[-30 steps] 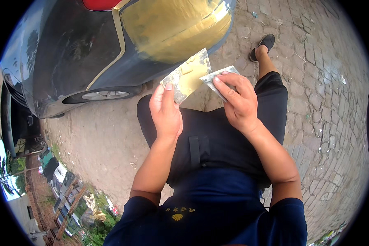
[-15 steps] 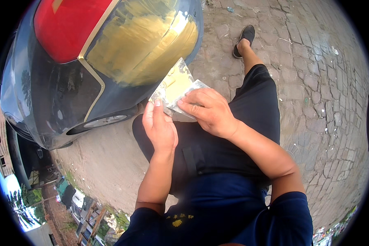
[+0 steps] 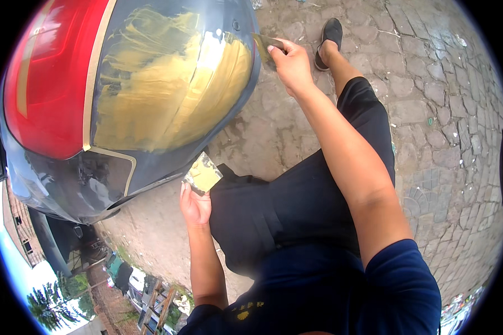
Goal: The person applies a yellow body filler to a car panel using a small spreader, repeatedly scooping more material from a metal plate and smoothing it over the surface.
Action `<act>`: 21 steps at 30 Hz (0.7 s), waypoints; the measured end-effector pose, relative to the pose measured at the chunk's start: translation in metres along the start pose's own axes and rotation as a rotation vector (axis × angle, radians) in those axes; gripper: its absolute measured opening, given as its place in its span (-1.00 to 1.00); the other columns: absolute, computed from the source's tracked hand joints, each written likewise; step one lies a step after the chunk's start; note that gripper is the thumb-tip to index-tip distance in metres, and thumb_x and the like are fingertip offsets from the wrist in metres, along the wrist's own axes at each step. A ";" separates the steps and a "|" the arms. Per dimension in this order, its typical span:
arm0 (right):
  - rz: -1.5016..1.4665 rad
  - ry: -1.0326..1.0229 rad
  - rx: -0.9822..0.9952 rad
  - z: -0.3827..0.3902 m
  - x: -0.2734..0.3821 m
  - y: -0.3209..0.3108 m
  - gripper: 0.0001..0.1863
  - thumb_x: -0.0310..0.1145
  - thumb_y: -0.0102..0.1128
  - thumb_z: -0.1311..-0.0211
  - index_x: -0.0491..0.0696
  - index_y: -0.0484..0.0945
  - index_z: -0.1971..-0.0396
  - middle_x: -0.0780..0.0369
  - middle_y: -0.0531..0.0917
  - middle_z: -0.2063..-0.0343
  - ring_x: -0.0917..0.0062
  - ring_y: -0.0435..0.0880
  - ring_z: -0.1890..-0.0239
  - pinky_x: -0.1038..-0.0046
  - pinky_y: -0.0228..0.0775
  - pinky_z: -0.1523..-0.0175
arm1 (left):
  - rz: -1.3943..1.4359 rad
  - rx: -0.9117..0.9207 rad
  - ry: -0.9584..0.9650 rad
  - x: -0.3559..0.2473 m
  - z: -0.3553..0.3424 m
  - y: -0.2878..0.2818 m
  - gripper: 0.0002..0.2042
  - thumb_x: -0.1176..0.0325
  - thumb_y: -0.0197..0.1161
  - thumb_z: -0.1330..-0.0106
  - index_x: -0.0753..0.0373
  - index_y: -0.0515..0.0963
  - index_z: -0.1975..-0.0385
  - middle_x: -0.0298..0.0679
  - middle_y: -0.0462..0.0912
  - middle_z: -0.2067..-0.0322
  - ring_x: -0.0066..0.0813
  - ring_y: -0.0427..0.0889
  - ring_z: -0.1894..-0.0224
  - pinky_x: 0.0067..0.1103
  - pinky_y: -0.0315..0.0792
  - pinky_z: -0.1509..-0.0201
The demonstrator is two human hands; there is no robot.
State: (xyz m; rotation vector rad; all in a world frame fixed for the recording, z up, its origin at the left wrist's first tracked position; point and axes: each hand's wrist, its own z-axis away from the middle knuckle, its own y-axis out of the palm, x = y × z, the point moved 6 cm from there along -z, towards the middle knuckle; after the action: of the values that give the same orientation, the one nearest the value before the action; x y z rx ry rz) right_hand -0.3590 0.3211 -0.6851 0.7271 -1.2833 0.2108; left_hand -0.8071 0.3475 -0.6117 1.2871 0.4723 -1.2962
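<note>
My left hand (image 3: 197, 207) grips the lower edge of a small flat mixing board (image 3: 203, 174) smeared with pale yellow body filler; it is held low, beside the car's lower edge. My right hand (image 3: 292, 66) is stretched out and pinches a thin, dark putty spreader (image 3: 266, 47), whose edge is close to the rim of the car bumper (image 3: 250, 92); whether it touches cannot be told. Across the grey bumper corner lies a broad, streaky layer of yellow filler (image 3: 151, 106), with a ridge running down through it. Tan masking tape (image 3: 93, 84) borders this area.
A red tail light (image 3: 53, 100) sits left of the tape. Stone paving (image 3: 425, 111) spreads to the right, under my outstretched leg and black shoe (image 3: 331, 40). At lower left are a wooden ladder-like frame (image 3: 157, 310), piled items and a brick building (image 3: 21, 223).
My hands have moved apart. The right hand has carried the spreader from the board up and away to the bumper's far edge; the left has lowered the board slightly. The view has shifted.
</note>
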 end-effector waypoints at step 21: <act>-0.202 0.318 -0.168 0.021 0.009 0.046 -0.84 -0.54 0.14 -0.27 -0.24 0.69 0.40 0.35 0.57 0.59 0.65 0.40 0.54 0.35 0.28 0.44 | 0.158 0.086 -0.046 0.011 -0.024 -0.009 -0.57 0.42 0.05 -0.59 0.40 0.35 -0.39 -0.02 0.49 -0.38 -0.12 0.48 -0.42 -0.16 0.37 -0.51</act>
State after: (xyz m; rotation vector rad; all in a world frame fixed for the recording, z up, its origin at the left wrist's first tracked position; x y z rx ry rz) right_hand -0.3972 0.3417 -0.6570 0.6452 -0.9066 0.0498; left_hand -0.8030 0.3664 -0.6323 1.3358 0.2786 -1.2210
